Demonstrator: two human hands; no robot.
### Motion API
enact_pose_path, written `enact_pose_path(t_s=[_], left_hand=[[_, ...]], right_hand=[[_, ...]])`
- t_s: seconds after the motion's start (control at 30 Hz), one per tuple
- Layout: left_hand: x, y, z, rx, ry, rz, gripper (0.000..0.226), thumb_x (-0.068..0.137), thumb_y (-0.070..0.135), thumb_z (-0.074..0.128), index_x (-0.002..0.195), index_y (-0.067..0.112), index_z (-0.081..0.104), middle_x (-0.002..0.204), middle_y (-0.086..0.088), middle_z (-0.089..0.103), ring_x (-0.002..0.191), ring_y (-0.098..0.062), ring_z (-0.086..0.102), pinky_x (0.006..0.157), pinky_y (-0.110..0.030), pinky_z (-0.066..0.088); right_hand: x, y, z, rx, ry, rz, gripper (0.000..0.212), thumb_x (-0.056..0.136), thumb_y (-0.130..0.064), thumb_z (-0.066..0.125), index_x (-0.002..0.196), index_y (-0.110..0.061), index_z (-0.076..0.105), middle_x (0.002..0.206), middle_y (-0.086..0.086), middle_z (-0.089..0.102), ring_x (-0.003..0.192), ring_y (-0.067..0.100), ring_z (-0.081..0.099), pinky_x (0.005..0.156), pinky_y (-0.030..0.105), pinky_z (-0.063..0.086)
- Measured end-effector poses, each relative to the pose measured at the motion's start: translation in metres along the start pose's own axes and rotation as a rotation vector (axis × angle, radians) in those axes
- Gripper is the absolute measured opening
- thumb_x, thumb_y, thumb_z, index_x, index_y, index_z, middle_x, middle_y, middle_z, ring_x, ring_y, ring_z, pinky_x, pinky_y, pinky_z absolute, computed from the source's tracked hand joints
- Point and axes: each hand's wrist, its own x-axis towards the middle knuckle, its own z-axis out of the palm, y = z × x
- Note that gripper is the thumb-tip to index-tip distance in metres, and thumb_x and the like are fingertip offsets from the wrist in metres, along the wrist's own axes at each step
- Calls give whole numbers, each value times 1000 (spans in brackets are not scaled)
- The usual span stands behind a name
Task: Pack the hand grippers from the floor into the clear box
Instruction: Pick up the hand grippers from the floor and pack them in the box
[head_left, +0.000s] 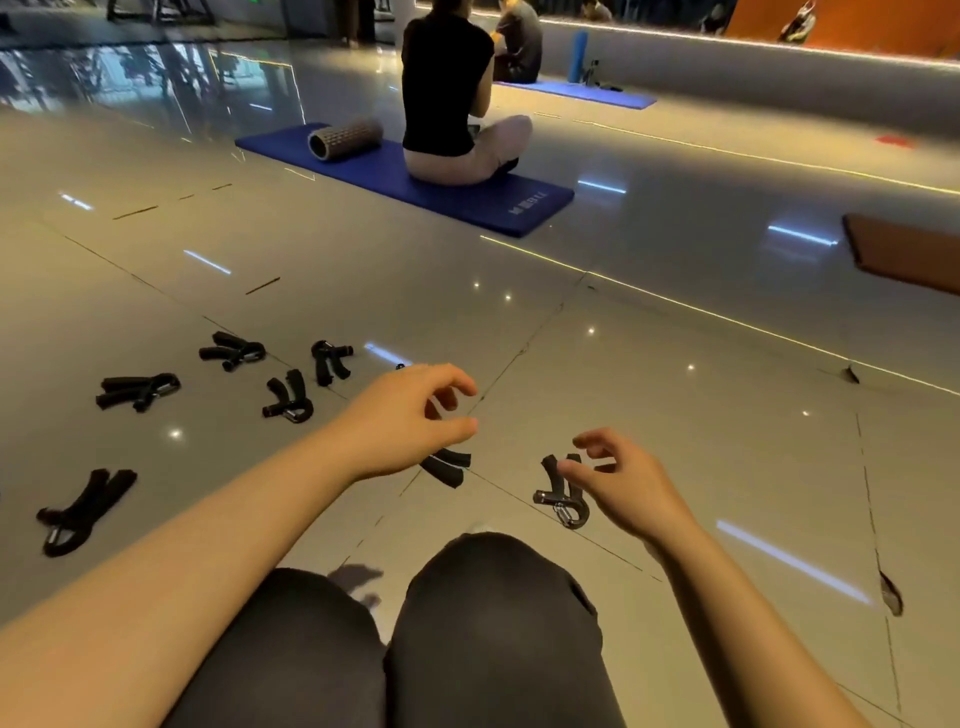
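Observation:
Several black hand grippers lie scattered on the glossy tiled floor. One hand gripper (561, 493) rests just left of my right hand (626, 483), whose fingers are spread and empty, close above it. Another gripper (447, 466) is partly hidden under my left hand (410, 415), which hovers open over it. More grippers sit to the left: one near my left forearm (80, 512), and others farther out (137, 391), (288, 397), (232, 351), (331, 360). No clear box is in view.
My knees in dark trousers (467, 623) fill the bottom centre. A person sits on a blue mat (483, 202) ahead, with a foam roller (345, 137) on it. A brown mat (909, 252) lies at the right edge. Floor tiles show cracks at right (891, 595).

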Motion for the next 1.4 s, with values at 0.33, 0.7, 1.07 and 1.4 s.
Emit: enact_pose_path(t_s=[0.33, 0.7, 1.07, 1.4], left_hand=[[147, -125, 42, 114, -239, -145, 55, 85, 38, 63, 135, 31, 41, 115, 7, 47, 98, -10, 51, 80, -23, 41], [248, -230, 159, 53, -361, -149, 48, 86, 39, 61, 130, 31, 45, 127, 8, 47, 105, -5, 44, 93, -26, 42], [227, -311, 246, 397, -463, 171, 74, 48, 50, 80, 113, 25, 56, 110, 1, 62, 101, -22, 63, 83, -45, 50], [231, -307, 272, 416, -520, 342, 93, 42, 39, 86, 126, 25, 49, 127, -7, 55, 118, -28, 47, 91, -56, 45]], right_hand=[[133, 68, 56, -91, -87, 214, 45, 87, -37, 63, 127, -19, 51, 131, 5, 49, 106, 18, 52, 88, 33, 44], [237, 169, 134, -269, -243, 404, 62, 83, -36, 66, 136, -22, 38, 137, 8, 37, 116, 28, 45, 93, 31, 40], [300, 210, 172, -442, -55, 344, 57, 84, -37, 65, 133, -18, 44, 138, 12, 37, 123, 34, 37, 91, 38, 41], [298, 223, 192, -629, 2, 149, 52, 82, -46, 64, 119, -11, 52, 108, 14, 44, 95, 30, 42, 83, 42, 45]])
